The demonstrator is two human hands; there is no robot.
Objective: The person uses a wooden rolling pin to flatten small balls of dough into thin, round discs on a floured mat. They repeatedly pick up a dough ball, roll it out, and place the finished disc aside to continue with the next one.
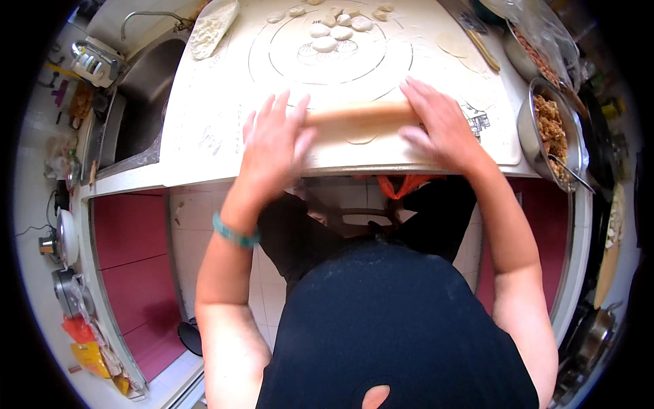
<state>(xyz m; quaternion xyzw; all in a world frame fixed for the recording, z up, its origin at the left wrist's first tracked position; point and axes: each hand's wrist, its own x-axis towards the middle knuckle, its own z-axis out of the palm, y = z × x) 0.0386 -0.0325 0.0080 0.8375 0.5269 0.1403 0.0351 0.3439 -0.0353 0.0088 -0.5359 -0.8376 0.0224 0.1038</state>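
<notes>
A wooden rolling pin (357,112) lies crosswise near the front of the white mat (218,102). My left hand (271,144) rests over its left end with the fingers stretched out and spread. Over the right end lies my right hand (446,128), also with fingers extended and the thumb apart. Both hands are slightly blurred. Just in front of the pin, a flat piece of dough (361,139) shows in part. Several small dough pieces (325,43) sit farther back on the mat, and thin dough rounds (453,45) lie at the back right.
A metal bowl of filling (550,129) with a spoon stands at the right edge, another bowl (528,54) behind it. A wooden-handled tool (482,50) lies nearby. At the back left is a flour bag (212,28), beside the sink (146,95).
</notes>
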